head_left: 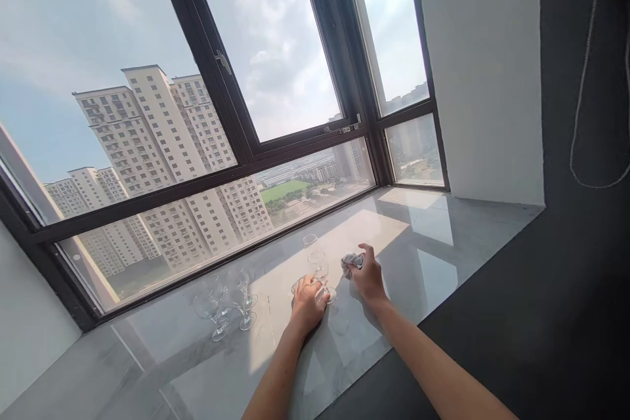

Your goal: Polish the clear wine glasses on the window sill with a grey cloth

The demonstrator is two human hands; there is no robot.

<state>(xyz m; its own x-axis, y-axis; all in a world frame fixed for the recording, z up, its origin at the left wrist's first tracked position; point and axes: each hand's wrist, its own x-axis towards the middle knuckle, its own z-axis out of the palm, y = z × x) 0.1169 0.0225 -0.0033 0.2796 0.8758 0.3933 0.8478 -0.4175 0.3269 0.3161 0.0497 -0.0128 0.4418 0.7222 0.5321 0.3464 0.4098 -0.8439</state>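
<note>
My left hand [309, 305] is curled round the lower part of a clear stemmed glass [319, 264] on the grey stone windowsill. The glass foot shows to the right of the fingers; part of the stem is hidden by them. A pale shape at the left side of these fingers is too faint to make out. To the right, and apart from the glass, my right hand [370, 279] grips a crumpled grey-white cloth [352, 265], its index finger raised. Several more clear stemmed glasses [241, 285] stand upright in a cluster to the left.
The glossy windowsill [354, 357] ends in a slanting front edge, with a dark area below on the right. Behind it rises a dark-framed window [246, 161] with a handle [223, 62]. A white wall [487, 79] stands at right, and a cord [581, 105] hangs beyond it.
</note>
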